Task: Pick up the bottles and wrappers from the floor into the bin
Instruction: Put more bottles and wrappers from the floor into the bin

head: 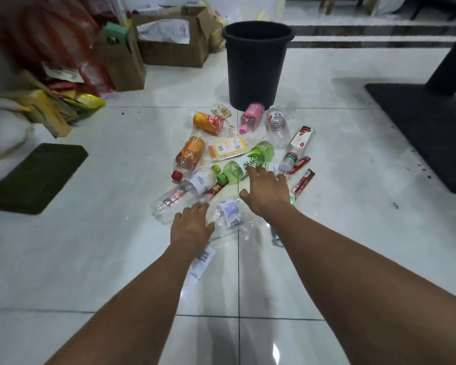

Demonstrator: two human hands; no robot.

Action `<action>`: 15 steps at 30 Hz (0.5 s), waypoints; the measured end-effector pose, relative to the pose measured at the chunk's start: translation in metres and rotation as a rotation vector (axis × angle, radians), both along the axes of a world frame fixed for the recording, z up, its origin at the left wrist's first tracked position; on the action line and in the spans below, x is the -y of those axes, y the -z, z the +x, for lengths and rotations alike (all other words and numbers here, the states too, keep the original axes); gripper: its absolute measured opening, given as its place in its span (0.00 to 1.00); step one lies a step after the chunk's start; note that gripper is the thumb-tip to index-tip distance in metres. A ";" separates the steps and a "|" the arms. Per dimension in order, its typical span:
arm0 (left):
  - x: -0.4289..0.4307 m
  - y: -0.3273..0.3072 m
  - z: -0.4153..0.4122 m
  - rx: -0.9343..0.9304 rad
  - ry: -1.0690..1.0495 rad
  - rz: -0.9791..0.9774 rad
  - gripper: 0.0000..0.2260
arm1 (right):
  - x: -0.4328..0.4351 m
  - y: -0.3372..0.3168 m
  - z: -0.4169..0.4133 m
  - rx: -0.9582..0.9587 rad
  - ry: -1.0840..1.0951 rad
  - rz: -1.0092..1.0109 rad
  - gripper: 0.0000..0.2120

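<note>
Both hands are spread wide and empty: the right hand (265, 192) reaches over the green bottle (248, 162), the left hand (192, 224) over a clear bottle (181, 196). Smooth, round bottles may roll away among the wrappers; the bin (257, 64) stands beyond.

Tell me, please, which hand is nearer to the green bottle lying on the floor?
The right hand. Its fingertips reach the green bottle, over its near side. The left hand is lower and to the left, over a clear bottle, apart from the green one.
</note>
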State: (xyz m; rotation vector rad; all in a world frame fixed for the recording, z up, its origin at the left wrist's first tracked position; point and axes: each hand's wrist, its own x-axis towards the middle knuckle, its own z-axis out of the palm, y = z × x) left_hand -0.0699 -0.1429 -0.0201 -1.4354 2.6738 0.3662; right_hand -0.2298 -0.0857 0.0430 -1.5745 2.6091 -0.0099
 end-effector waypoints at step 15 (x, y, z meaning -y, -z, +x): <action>-0.060 0.072 0.050 0.024 -0.196 -0.007 0.26 | 0.006 0.030 0.023 0.026 -0.060 0.037 0.28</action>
